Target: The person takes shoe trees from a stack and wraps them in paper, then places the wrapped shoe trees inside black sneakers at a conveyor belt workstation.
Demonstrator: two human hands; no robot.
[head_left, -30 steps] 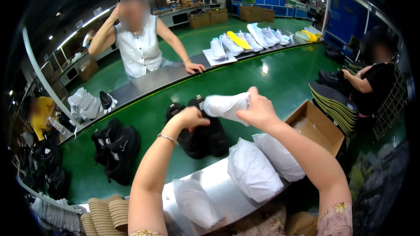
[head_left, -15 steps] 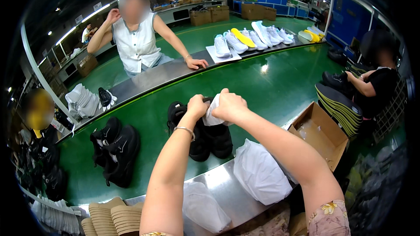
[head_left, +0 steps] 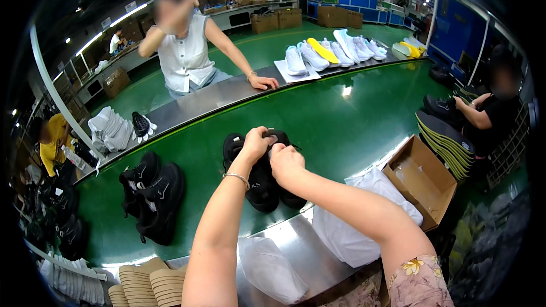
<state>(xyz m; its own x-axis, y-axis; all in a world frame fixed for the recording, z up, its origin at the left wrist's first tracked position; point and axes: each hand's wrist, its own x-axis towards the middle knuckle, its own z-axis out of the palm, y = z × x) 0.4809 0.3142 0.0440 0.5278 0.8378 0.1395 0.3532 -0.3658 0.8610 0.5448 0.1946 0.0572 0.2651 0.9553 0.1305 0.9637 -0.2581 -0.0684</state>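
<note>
Where white stuffing paper showed between the hands a moment ago, it now seems pushed inside: left hand (head_left: 257, 143) and right hand (head_left: 284, 162) close their fingers on the black shoe (head_left: 267, 185), twelve o'clock of them on the green belt (head_left: 364, 119).

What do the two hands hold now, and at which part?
Both the left hand and right hand grip the right black shoe at its collar opening.
</note>
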